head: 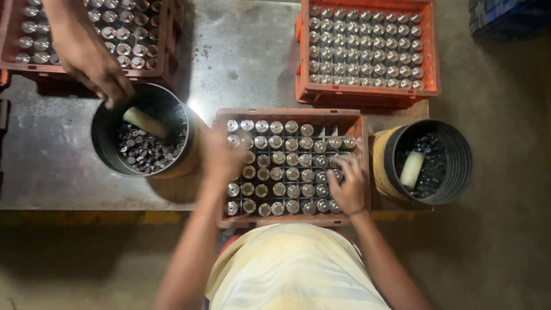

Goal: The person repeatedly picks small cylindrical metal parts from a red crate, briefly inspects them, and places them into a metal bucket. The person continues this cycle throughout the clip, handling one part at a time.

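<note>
Two hands of the wearer over the near crate [359, 166], an orange-brown tray with a grid of cells, most filled with upright metal cylinders [285, 190] showing bright round tops. Left hand [221, 156] blurred, over the crate's left edge beside the left tub; fingers too smeared to tell whether open or closed. Right hand [348, 185] palm down over the crate's lower right cells, fingers [342, 167] curled onto the cylinder tops there; whether one is actually gripped, cannot tell. A few cells in the upper right rows bare.

Left black tub [109, 129] just beside the crate, holding small dark metal parts and a pale stick [146, 122] lying tilted on top. Another person's hand [94, 63] reaching from the upper left, fingertips at this tub's rim. Right black tub [456, 163], yellow band on its outer wall, also with dark parts and a pale stick [412, 169].

Far crate [367, 92], bright orange, full of cylinders, at the back of the grey metal worktop [241, 63]. Third crate [163, 40], upper left, likewise filled.
</note>
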{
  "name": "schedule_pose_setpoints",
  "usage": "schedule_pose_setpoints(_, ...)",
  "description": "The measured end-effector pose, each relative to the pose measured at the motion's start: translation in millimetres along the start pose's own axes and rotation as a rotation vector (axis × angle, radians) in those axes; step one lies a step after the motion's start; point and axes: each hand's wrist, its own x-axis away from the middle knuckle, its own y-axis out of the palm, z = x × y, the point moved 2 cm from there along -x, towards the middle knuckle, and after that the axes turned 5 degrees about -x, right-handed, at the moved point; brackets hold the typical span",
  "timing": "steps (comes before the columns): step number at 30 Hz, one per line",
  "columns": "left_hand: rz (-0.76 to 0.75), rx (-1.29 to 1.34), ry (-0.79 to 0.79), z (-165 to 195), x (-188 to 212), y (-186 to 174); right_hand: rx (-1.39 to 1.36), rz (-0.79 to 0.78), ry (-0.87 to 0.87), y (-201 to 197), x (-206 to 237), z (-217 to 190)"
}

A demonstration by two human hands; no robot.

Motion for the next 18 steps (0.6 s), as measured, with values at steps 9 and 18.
schedule_pose_setpoints(9,-0.010,-0.168,-0.140,-124,-53,-120,0.160,0.061,0.027,-4,60,0)
schedule_pose_setpoints(18,-0.464,-0.334,-0.220,-165,-31,-82,-0.023,0.018,0.159,-4,56,2)
